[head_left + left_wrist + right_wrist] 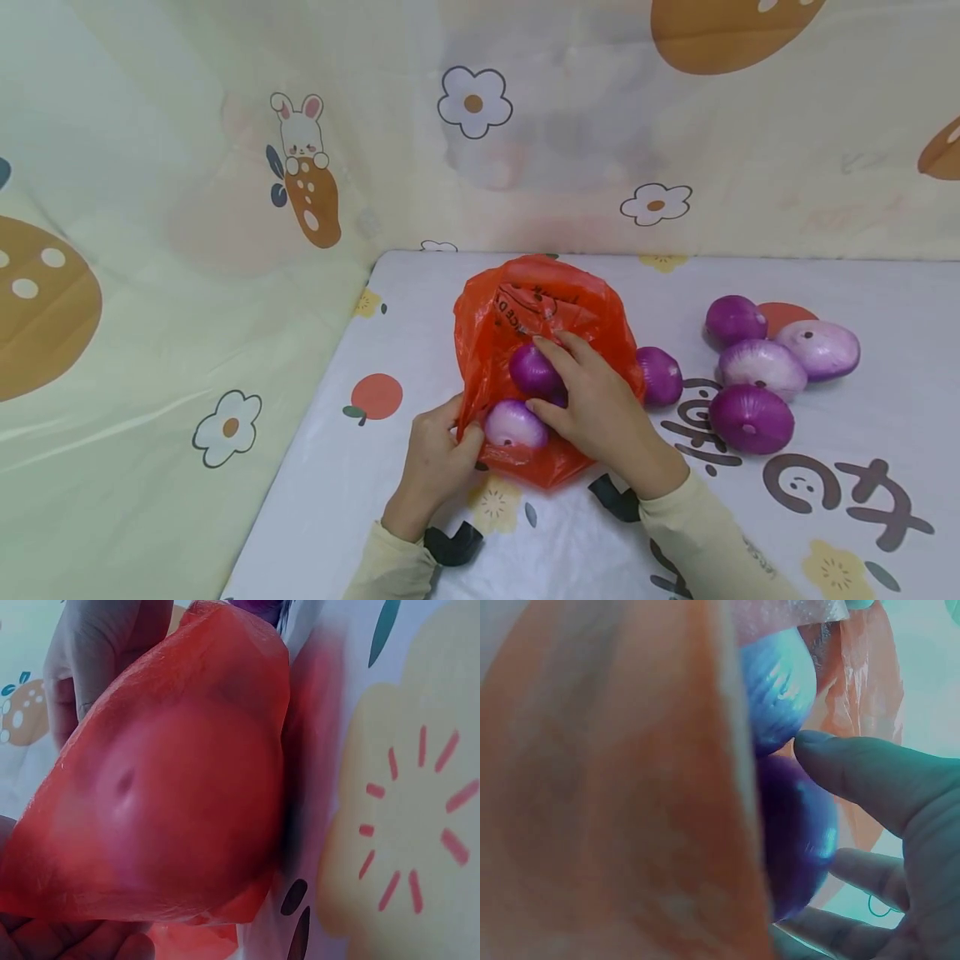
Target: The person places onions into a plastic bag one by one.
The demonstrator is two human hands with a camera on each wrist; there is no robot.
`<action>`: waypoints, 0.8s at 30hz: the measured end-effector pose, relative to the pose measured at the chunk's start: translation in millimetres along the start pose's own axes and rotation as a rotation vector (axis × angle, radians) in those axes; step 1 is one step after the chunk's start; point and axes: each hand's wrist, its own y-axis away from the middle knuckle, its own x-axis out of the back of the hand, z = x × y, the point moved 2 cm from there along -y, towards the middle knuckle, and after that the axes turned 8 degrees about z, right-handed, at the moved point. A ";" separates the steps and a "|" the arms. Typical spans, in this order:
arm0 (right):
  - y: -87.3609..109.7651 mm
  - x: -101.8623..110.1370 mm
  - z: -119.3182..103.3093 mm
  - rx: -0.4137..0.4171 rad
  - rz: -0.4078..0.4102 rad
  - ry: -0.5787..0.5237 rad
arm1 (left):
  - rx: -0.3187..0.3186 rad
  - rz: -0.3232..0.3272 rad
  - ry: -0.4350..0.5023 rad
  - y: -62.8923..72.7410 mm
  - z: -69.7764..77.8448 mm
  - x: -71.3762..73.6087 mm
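Note:
A red plastic bag lies with its mouth spread wide on the table. My left hand pinches the bag's left edge between thumb and fingers. Inside, a dark purple onion sits behind a paler purple-and-white onion. Reaching in from the right, my right hand has its thumb and fingers around the dark onion; in the right wrist view the thumb lies where the two onions meet. Through the thin plastic in the left wrist view, the rounded shape of an onion shows.
Right of the bag, close to its edge, lies a purple onion. Farther right several more onions sit in a cluster, among them a dark one and a pale one. A printed cloth covers the table; patterned sheeting hangs behind.

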 end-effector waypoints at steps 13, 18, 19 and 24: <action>0.1 15.2 5.3 -0.001 0.006 0.035 | -0.007 0.041 -0.027 -1.4 -0.3 -1.4; -1.5 24.5 7.8 -0.009 0.019 0.038 | -0.002 0.048 -0.033 -0.3 -0.6 0.0; -1.8 26.8 8.1 -0.015 0.020 0.032 | 0.000 0.048 -0.032 -0.1 -0.3 0.8; -0.9 41.1 11.3 -0.055 0.012 0.023 | 0.005 0.055 -0.036 0.0 -0.3 4.0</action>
